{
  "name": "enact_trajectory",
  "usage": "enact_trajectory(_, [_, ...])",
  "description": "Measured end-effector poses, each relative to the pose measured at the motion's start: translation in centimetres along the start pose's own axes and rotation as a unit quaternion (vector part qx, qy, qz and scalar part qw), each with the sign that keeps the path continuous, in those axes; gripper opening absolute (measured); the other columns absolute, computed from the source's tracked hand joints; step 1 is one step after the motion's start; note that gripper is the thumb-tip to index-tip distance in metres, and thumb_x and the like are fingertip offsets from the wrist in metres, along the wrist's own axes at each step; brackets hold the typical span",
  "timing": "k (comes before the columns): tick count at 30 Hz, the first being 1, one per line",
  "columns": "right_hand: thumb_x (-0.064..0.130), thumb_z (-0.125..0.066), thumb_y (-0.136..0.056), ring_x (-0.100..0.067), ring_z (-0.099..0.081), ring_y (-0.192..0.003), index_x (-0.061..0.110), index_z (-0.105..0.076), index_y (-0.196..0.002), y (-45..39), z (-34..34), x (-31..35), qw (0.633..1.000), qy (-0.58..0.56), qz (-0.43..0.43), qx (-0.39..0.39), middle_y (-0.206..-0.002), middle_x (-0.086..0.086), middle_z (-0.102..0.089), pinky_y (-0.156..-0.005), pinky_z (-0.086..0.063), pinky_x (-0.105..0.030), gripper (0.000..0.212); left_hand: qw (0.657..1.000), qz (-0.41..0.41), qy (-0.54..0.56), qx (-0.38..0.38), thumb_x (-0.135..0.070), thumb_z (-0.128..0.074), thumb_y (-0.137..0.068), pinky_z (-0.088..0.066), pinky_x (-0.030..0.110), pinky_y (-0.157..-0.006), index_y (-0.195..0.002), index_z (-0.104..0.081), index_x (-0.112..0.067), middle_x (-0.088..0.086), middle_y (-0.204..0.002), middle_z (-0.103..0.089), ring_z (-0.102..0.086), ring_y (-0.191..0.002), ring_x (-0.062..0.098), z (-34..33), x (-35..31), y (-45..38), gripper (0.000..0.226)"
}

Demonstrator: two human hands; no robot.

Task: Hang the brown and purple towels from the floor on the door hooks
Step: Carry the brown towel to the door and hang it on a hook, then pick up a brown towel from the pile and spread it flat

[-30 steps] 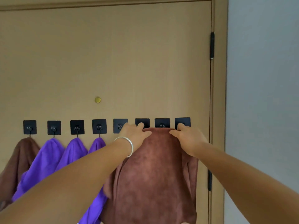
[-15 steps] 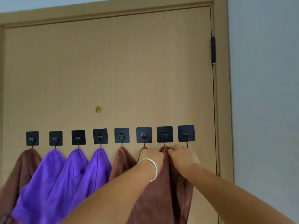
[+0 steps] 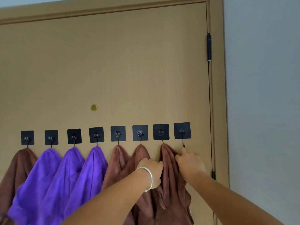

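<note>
While both arms reach up from the bottom of the frame, a row of eight black square door hooks [image 3: 105,134] runs across the middle of a tan door [image 3: 103,62]. Starting at the far left edge, a brown towel [image 3: 15,169] hangs from the first hook. Next come three purple towels [image 3: 53,179], one each on the second, third and fourth hooks, draping down toward the lower left. A small brass peephole [image 3: 94,107] sits above them, near the centre.

Right of centre, more brown cloth hangs from the fifth, sixth and seventh hooks. It looks like a single brown towel [image 3: 168,184] caught on several hooks, though the folds make that hard to confirm. The left hand [image 3: 152,172], wearing a silver bangle [image 3: 148,177] at the wrist, has its fingers curled into the cloth below the sixth hook, gripping it. The right hand [image 3: 189,162] pinches the cloth's right edge just below the seventh hook, with one finger pointing up toward the eighth hook [image 3: 182,131], which is bare. A black hinge [image 3: 209,47] shows at the upper right, beside a grey wall [image 3: 263,95].

Risk from here: the hooks are thin wire on stick-on pads, so a downward tug from either hand could slip the cloth off its peak or peel a pad loose. Letting go before the fold sits fully over the wire could drop the towel.
</note>
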State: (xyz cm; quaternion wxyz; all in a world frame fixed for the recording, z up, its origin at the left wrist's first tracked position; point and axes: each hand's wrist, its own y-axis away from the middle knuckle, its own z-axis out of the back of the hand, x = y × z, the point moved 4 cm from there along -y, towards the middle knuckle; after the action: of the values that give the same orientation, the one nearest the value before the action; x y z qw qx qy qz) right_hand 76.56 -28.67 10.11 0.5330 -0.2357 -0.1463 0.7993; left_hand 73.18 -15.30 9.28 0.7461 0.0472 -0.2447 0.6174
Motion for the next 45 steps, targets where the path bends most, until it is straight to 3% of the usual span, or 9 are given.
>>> enact_trajectory(5, [0.014,-0.053,-0.093,-0.031,-0.053,-0.109,0.013,-0.05,-0.126,1.6,-2.4,1.6,0.997,-0.028,0.021,0.064,-0.126,-0.012,-0.049,-0.089,-0.048,-0.04,0.033,0.989,-0.003,-0.143,0.046,-0.048,-0.038,-0.096,-0.022,0.048,-0.11,-0.135,-0.045,-0.01,0.013,-0.134,-0.05,-0.042,-0.122,0.033,-2.2,-1.2,1.0,0.055])
enact_trajectory(9, [0.011,-0.052,-0.092,-0.03,-0.058,-0.106,0.015,-0.054,-0.12,1.5,-1.9,1.0,0.995,-0.01,0.053,0.079,-0.119,-0.009,-0.058,-0.085,-0.048,-0.039,0.028,0.981,-0.011,-0.187,0.056,-0.05,-0.032,-0.097,-0.01,0.055,-0.114,-0.138,-0.046,-0.013,0.012,-0.139,-0.045,-0.033,-0.13,0.034,-2.2,-0.7,1.7,0.057])
enact_trajectory(15, [0.015,-0.042,-0.091,-0.026,-0.059,-0.086,0.023,-0.057,-0.114,1.1,0.3,-0.9,0.996,-0.063,0.031,-0.049,-0.099,-0.003,-0.058,-0.068,-0.041,-0.032,0.029,0.977,0.031,-0.207,-0.035,-0.026,-0.044,-0.09,-0.029,0.046,-0.098,-0.111,-0.063,-0.016,0.009,-0.114,-0.06,-0.048,-0.106,0.029,2.4,1.8,2.3,0.03])
enact_trajectory(19, [0.022,-0.042,-0.091,-0.023,-0.05,-0.082,0.021,-0.06,-0.104,1.5,1.3,-2.0,0.99,-0.053,0.005,-0.127,-0.095,-0.002,-0.055,-0.067,-0.036,-0.032,0.022,0.982,0.065,-0.117,-0.133,-0.026,-0.042,-0.091,-0.033,0.043,-0.101,-0.118,-0.054,-0.019,0.006,-0.119,-0.056,-0.049,-0.11,0.027,5.1,2.9,2.3,0.031])
enact_trajectory(22, [0.036,-0.044,-0.093,-0.023,-0.048,-0.102,0.024,-0.055,-0.116,2.3,1.4,-3.3,0.987,-0.044,-0.026,-0.156,-0.112,-0.001,-0.054,-0.085,-0.04,-0.037,0.028,0.979,0.062,-0.039,-0.19,-0.041,-0.035,-0.097,-0.023,0.046,-0.112,-0.145,-0.029,-0.021,0.006,-0.142,-0.042,-0.036,-0.132,0.025,5.5,2.1,2.0,0.052])
enact_trajectory(26, [0.046,-0.045,-0.094,-0.026,-0.038,-0.124,0.023,-0.043,-0.132,4.4,1.5,-5.1,0.987,-0.032,-0.045,-0.153,-0.134,-0.004,-0.045,-0.104,-0.031,-0.039,0.045,0.975,0.032,-0.013,-0.219,-0.051,-0.027,-0.098,-0.008,0.046,-0.118,-0.153,-0.006,-0.02,0.006,-0.159,-0.015,-0.011,-0.146,0.024,4.9,-0.2,1.3,0.066])
enact_trajectory(33, [0.049,-0.034,-0.097,-0.026,-0.026,-0.14,0.022,-0.032,-0.143,8.0,3.8,-8.3,0.985,0.078,-0.091,-0.12,-0.148,-0.007,-0.035,-0.118,-0.012,-0.048,0.054,0.962,-0.061,0.045,-0.262,-0.051,-0.029,-0.098,-0.007,0.047,-0.119,-0.153,-0.005,-0.018,0.006,-0.159,-0.014,-0.007,-0.147,0.023,6.2,-3.8,-1.4,0.068])
enact_trajectory(41, [0.05,-0.031,-0.099,-0.03,-0.017,-0.145,0.021,-0.027,-0.149,12.7,8.3,-9.7,0.966,0.183,-0.153,-0.099,-0.156,-0.012,-0.027,-0.118,-0.003,-0.042,0.057,0.917,-0.181,0.146,-0.325,-0.042,-0.034,-0.097,-0.015,0.043,-0.116,-0.15,-0.016,-0.016,0.005,-0.152,-0.026,-0.023,-0.138,0.023,9.7,-8.1,-2.3,0.062])
enact_trajectory(45, [0.047,-0.035,-0.098,-0.029,-0.015,-0.146,0.021,-0.029,-0.147,16.6,10.6,-8.8,0.957,0.218,-0.175,-0.078,-0.156,-0.012,-0.026,-0.116,0.007,-0.038,0.056,0.891,-0.226,0.191,-0.344,-0.044,-0.03,-0.099,-0.016,0.042,-0.116,-0.153,0.0,-0.017,0.005,-0.159,-0.014,-0.016,-0.144,0.022,10.8,-10.9,-1.3,0.067])
